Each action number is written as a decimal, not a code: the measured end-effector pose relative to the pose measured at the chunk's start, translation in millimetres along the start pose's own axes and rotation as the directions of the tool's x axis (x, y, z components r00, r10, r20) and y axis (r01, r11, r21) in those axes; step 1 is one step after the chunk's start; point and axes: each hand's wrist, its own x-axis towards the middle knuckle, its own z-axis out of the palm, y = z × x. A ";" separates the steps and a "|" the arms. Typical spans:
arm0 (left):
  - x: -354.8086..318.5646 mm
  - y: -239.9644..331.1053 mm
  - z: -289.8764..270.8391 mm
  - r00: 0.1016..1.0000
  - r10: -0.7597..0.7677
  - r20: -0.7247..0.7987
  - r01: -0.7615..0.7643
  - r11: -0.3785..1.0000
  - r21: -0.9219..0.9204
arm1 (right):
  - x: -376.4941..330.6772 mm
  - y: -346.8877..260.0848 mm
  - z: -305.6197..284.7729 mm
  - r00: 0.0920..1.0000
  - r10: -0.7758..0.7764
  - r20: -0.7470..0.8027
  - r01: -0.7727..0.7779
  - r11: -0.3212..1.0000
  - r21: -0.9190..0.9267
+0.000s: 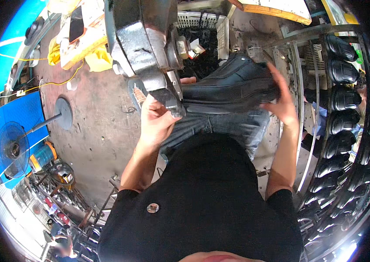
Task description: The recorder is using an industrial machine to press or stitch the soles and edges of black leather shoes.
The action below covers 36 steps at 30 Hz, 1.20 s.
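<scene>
Machine (143,39) loomed biggest from where I stood, against the left fingers: glossy dark metal, angular, narrow tip. Doing this well, I judged, meant keeping fingertips off that tip. Pale crate (223,37), perforated plastic, sat beyond the fingers, dark tangled scraps (209,48) inside. Boot (228,89) lay between both hands, beside the tip; smooth, leather-like, black, long panels; probably needed level, even support. Right hand (285,105), slightly blurred: fingers and thumb spread, cupping the boot's end. Left hand (155,124): fingers bunched; couldn't tell what they pinched, machine blocked it.
</scene>
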 end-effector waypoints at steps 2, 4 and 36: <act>-5.1 -2.3 1.5 1.000 0.009 -0.029 -0.010 0.998 -0.054 | 2.6 -25.1 -24.4 0.996 -0.078 -0.038 0.074 0.992 -0.099; -10.8 -5.9 -1.6 0.988 -0.066 -0.142 0.044 0.987 -0.153 | 5.1 -48.1 -38.3 0.986 -0.151 -0.077 0.144 0.985 -0.091; -3.5 99.3 18.1 0.921 0.153 0.359 -0.362 -0.013 0.932 | 32.6 -159.3 113.0 0.972 -0.227 0.057 0.233 0.959 -0.163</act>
